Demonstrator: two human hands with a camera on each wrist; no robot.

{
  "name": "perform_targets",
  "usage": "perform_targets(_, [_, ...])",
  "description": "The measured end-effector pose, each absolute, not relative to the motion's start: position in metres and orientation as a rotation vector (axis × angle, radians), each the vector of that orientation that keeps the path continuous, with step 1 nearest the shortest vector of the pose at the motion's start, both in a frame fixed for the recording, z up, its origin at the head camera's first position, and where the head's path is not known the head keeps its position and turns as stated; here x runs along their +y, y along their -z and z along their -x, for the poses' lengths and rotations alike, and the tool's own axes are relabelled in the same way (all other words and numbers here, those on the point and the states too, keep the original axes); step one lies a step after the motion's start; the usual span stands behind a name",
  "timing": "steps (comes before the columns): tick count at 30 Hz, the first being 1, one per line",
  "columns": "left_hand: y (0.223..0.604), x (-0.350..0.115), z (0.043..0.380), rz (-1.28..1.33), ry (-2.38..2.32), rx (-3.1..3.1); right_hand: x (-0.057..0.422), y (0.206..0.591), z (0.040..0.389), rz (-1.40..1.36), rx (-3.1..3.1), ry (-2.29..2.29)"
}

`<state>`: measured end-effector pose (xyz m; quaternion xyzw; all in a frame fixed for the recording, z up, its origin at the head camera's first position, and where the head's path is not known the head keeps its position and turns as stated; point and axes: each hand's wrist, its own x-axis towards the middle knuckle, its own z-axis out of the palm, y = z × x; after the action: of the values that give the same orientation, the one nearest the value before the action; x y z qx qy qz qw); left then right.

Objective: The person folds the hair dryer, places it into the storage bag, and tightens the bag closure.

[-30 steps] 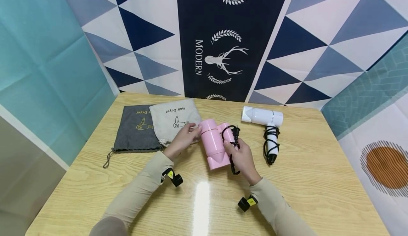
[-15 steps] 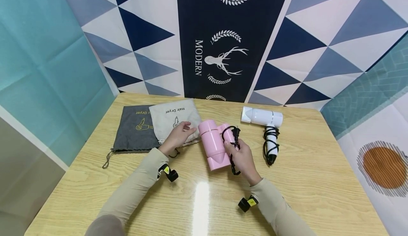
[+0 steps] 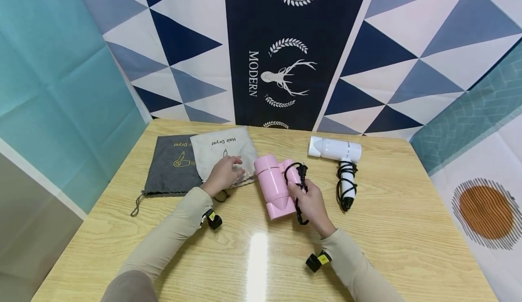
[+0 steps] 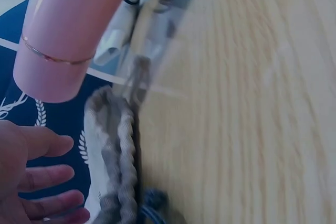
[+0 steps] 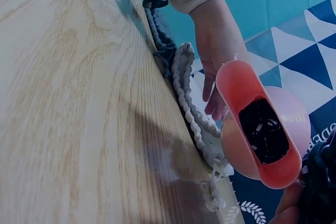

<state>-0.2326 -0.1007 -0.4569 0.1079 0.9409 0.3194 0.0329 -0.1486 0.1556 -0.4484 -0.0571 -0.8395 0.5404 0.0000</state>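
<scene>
A pink hair dryer (image 3: 272,186) with its handle folded alongside the barrel is held by my right hand (image 3: 313,204). The fingers grip the handle, around which a black cord (image 3: 302,170) is wound. In the right wrist view, the dryer's flat nozzle (image 5: 231,85) faces the camera, and only a little of the right hand (image 5: 286,208) shows. My left hand (image 3: 223,175) hovers over the lower part of a light drawstring pouch (image 3: 222,141) printed "Hair Dryer". In the left wrist view, its fingers (image 4: 50,178) are spread beside the pouch's gathered mouth, holding nothing.
A dark grey drawstring pouch (image 3: 171,168) lies partly under the light one, at the left of the wooden table (image 3: 204,265). A white hair dryer (image 3: 336,149) with a cord-wrapped handle lies at the right. A patterned cloth backdrop (image 3: 285,66) stands behind the table.
My left hand has left the pink hair dryer's end and moved left over the light pouch. The right hand keeps its grip on the dryer, almost in the same place.
</scene>
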Motion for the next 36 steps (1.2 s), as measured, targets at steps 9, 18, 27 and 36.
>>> perform_targets(9, [0.458,-0.106,0.232,-0.475,-0.792,2.945,0.158,0.446,0.148,0.183,-2.642,-1.701])
perform_targets(18, [0.457,-0.108,0.231,-0.589,-0.580,2.896,0.159,0.448,0.149,0.207,-2.663,-1.691])
perform_targets(27, [0.457,-0.112,0.231,-0.629,-0.569,2.850,0.159,0.449,0.147,0.216,-2.667,-1.688])
perform_targets(36, [0.456,-0.118,0.230,-0.693,-0.497,2.836,0.161,0.448,0.147,0.234,-2.658,-1.731])
